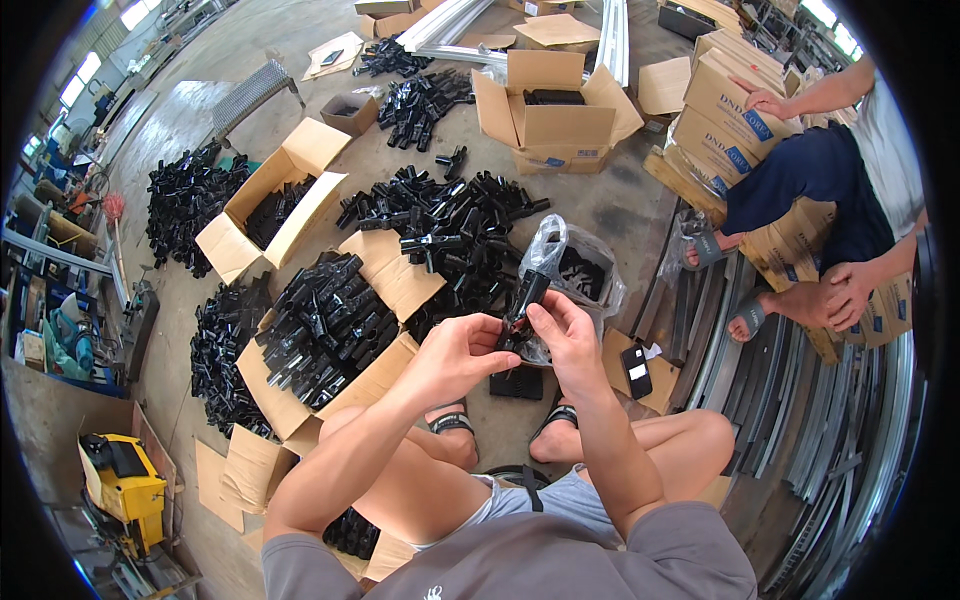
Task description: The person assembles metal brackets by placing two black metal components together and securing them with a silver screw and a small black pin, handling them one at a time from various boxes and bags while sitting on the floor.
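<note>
In front of my lap I hold one glossy black, roughly tubular part [528, 292], tilted with its upper end away from me. My right hand [572, 345] grips its side between thumb and fingers. My left hand [462, 350] is closed around its lower end, where a small reddish spot shows between the fingertips. Just beyond the hands stands a bin lined with clear plastic [612, 262], holding small black pieces. A large pile of similar black parts [455, 225] lies on the floor ahead. Below my hands a dark block [516, 384] sits between my feet.
An open carton packed with black parts [330, 330] is at my left, another carton [290, 190] beyond it. A third carton [565, 130] stands ahead. Metal profiles [800, 440] and a phone [636, 371] lie at right. Another person [820, 190] sits on cartons there.
</note>
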`<state>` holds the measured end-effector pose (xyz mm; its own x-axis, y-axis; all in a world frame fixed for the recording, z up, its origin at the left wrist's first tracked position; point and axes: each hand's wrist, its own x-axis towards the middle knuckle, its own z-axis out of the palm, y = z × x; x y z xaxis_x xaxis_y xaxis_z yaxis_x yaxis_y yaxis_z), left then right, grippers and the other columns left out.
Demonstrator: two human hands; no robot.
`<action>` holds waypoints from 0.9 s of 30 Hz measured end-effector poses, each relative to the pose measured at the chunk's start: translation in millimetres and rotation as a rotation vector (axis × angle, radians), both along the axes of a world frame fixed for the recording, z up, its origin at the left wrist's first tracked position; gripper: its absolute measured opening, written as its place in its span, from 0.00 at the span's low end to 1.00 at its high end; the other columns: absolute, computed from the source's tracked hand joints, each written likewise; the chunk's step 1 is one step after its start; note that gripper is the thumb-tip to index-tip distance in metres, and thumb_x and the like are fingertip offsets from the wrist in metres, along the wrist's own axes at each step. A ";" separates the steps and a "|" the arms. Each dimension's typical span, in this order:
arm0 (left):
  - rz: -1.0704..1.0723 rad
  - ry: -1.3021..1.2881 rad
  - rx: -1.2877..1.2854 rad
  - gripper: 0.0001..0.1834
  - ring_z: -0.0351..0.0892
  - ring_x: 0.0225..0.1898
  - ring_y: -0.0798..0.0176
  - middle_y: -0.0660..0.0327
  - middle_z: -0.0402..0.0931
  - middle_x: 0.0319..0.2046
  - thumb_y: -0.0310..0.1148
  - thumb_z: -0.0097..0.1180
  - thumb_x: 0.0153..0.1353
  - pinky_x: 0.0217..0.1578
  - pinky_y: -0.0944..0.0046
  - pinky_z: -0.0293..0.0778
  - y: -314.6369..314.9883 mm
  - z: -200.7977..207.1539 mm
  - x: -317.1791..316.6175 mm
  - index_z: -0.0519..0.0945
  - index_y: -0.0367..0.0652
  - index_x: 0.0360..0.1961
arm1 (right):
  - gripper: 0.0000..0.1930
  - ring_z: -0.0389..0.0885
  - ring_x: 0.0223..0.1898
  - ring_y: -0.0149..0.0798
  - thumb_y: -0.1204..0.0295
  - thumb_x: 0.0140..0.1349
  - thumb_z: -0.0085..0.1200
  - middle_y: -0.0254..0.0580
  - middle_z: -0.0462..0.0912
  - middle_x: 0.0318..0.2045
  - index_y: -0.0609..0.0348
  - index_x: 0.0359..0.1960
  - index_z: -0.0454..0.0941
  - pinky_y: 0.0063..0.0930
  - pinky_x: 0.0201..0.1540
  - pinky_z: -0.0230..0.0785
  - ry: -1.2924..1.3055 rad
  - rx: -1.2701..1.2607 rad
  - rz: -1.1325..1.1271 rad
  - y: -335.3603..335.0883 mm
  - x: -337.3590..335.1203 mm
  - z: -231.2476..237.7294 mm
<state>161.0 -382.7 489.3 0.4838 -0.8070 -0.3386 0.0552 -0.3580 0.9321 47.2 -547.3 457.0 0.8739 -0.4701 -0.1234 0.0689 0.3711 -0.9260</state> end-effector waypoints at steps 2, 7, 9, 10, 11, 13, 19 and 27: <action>-0.011 -0.013 0.022 0.30 0.84 0.41 0.70 0.56 0.87 0.45 0.33 0.73 0.62 0.30 0.69 0.79 0.3 -0.6 0.5 0.77 0.30 0.61 | 0.18 0.82 0.45 0.27 0.68 0.74 0.60 0.38 0.84 0.47 0.70 0.58 0.76 0.24 0.52 0.74 0.007 0.002 0.005 0.3 0.1 -1.1; -0.011 0.080 0.034 0.30 0.84 0.44 0.70 0.55 0.86 0.47 0.34 0.73 0.62 0.34 0.68 0.80 -3.9 2.9 -2.1 0.77 0.30 0.60 | 0.18 0.83 0.45 0.28 0.69 0.74 0.60 0.39 0.85 0.46 0.70 0.57 0.76 0.25 0.51 0.75 0.003 0.002 0.025 -1.7 1.0 -4.5; 0.008 0.137 0.009 0.29 0.84 0.45 0.70 0.55 0.86 0.48 0.34 0.73 0.62 0.37 0.67 0.81 -5.1 -3.8 -3.7 0.77 0.30 0.60 | 0.18 0.83 0.45 0.28 0.69 0.74 0.59 0.40 0.85 0.46 0.70 0.57 0.76 0.25 0.51 0.75 -0.002 0.002 0.038 -2.5 2.7 -6.8; 0.006 0.157 -0.025 0.29 0.84 0.45 0.70 0.55 0.85 0.49 0.33 0.73 0.62 0.40 0.67 0.81 -5.2 -16.3 -4.0 0.77 0.29 0.59 | 0.18 0.83 0.45 0.28 0.69 0.74 0.60 0.39 0.85 0.46 0.70 0.57 0.76 0.25 0.51 0.75 0.014 -0.003 0.044 -3.0 3.7 -10.1; 0.003 0.177 -0.061 0.28 0.84 0.46 0.70 0.55 0.85 0.49 0.32 0.73 0.62 0.44 0.67 0.81 -6.8 -24.2 -4.2 0.77 0.29 0.59 | 0.18 0.83 0.44 0.28 0.69 0.74 0.60 0.39 0.85 0.46 0.70 0.57 0.76 0.25 0.51 0.75 0.029 -0.009 0.050 -3.9 4.1 -13.4; 0.009 0.172 -0.030 0.28 0.84 0.46 0.69 0.55 0.85 0.48 0.32 0.73 0.62 0.46 0.66 0.80 -10.1 -33.7 -5.0 0.77 0.29 0.58 | 0.18 0.83 0.44 0.28 0.68 0.74 0.60 0.39 0.85 0.46 0.69 0.57 0.76 0.25 0.50 0.75 0.044 -0.029 0.042 -4.7 4.3 -18.0; -0.004 0.171 0.042 0.23 0.87 0.41 0.67 0.52 0.89 0.41 0.29 0.74 0.60 0.45 0.65 0.82 -14.6 -27.8 4.9 0.81 0.27 0.52 | 0.18 0.83 0.43 0.27 0.67 0.74 0.60 0.37 0.85 0.44 0.68 0.57 0.77 0.23 0.47 0.75 0.088 -0.043 0.056 -11.5 5.0 -29.2; 0.002 0.116 0.119 0.24 0.88 0.39 0.68 0.51 0.90 0.38 0.33 0.76 0.56 0.43 0.63 0.82 -19.7 -37.5 8.6 0.85 0.28 0.50 | 0.19 0.82 0.47 0.26 0.67 0.73 0.61 0.37 0.85 0.47 0.67 0.58 0.77 0.23 0.52 0.75 0.108 0.015 0.028 -14.3 7.8 -38.1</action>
